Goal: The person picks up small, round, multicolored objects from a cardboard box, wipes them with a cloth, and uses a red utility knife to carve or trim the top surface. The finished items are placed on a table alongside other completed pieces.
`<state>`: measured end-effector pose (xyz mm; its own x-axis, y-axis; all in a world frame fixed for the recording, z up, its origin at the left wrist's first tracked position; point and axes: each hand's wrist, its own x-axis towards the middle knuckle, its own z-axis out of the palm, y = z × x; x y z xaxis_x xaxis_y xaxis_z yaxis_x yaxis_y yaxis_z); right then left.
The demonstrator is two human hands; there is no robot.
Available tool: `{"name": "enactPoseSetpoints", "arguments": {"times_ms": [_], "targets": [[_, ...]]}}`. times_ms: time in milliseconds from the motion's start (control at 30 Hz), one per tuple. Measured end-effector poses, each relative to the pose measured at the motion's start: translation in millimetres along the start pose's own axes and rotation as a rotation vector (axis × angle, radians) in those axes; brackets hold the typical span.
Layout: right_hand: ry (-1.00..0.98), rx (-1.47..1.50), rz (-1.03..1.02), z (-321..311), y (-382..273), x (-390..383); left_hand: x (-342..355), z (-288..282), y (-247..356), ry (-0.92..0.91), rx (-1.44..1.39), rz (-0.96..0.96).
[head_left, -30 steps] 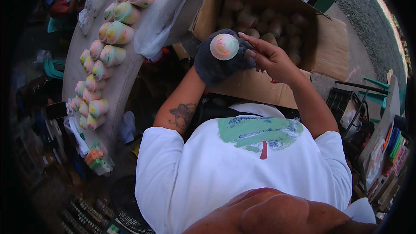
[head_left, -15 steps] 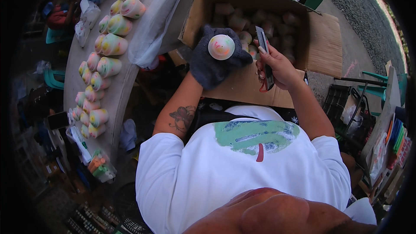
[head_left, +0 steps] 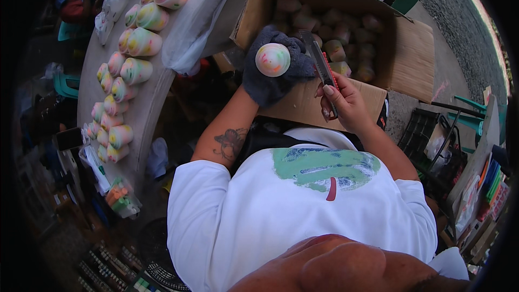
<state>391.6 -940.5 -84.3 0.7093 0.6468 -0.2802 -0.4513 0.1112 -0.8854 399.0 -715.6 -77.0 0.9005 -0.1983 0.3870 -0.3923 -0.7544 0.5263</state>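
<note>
My left hand [head_left: 270,89], wrapped in a dark grey cloth that hides the fingers, holds a white rounded piece [head_left: 272,59] speckled pink, yellow and green, its circular end facing up. Just to its right, my right hand [head_left: 344,103] grips a utility knife [head_left: 323,69] with a grey and red body, its upper end pointing up-left, close beside the cloth without visible contact with the speckled piece. Both hands are over the front of an open cardboard box [head_left: 411,59] that contains several similar pieces [head_left: 335,50].
A curved grey table [head_left: 154,103] on the left carries several speckled pieces [head_left: 135,70] and a clear plastic sheet [head_left: 194,27]. A person in red [head_left: 73,8] is at the far upper left. Green chairs [head_left: 467,124], a black folded frame [head_left: 419,138] and a leaning board [head_left: 478,157] stand right.
My right hand has turned and lowered, and the knife, mostly hidden at first, now shows lengthwise, tilted up-left. The speckled piece in my left hand has shifted slightly left.
</note>
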Motion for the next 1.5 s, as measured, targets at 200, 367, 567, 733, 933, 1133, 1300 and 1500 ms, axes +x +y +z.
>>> {"name": "enactPoseSetpoints", "arguments": {"times_ms": [200, 367, 567, 733, 933, 1133, 1300, 1500], "targets": [[-0.017, 0.068, 0.092, 10, -9, -1, -10, 12, -9, 0.002, -0.450, -0.158], [-0.032, -0.071, 0.162, 16, -12, -4, -15, 19, -14, 0.065, -0.905, -0.182], [-0.011, -0.103, 0.152, 20, -10, -6, -17, 24, -19, 0.102, -1.390, -0.284], [0.001, -0.113, 0.167, 22, -10, -6, -19, 28, -23, 0.097, -1.479, -0.242], [-0.029, -0.147, 0.158, 21, -9, -6, -20, 25, -21, 0.093, -1.136, -0.231], [-0.024, -0.152, 0.155, 22, -10, -5, -18, 19, -16, 0.089, -1.138, -0.247], [-0.004, -0.165, 0.159, 24, -10, -5, -18, 17, -15, 0.090, -1.048, -0.213], [0.029, -0.213, 0.141, 26, -10, -6, -18, 18, -18, 0.063, -1.019, -0.225]]}}
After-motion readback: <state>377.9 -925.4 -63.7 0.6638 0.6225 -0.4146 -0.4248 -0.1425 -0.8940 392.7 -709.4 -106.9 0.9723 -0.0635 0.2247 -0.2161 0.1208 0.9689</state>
